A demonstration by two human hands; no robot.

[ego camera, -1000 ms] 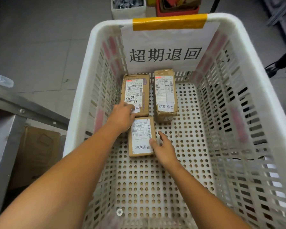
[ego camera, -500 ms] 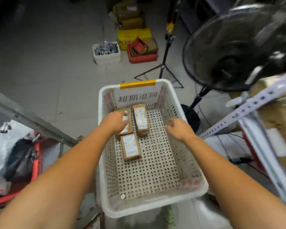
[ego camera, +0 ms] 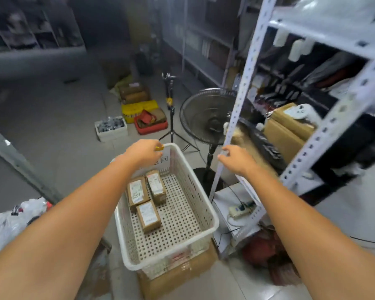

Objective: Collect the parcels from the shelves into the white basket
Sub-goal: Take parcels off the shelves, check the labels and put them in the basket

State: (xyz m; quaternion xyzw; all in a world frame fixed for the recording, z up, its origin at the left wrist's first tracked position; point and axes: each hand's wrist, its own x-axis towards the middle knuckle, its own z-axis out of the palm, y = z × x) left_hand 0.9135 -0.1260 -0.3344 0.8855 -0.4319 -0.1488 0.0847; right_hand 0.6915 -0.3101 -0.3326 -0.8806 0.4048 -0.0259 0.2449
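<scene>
Shelf rack rises right beside the right fingertips | white basket sits below both hands | three parcels lie on its floor, below the left fingers | left hand hovers over the far rim, fingers tucked behind knuckles, grip can't be told | right hand has loosely curled fingers, holding nothing

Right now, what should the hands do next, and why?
Probably reach the right hand to the brown parcel on the shelf beside it. Both hands are empty, the left hand over the white basket, where three parcels already lie.
</scene>
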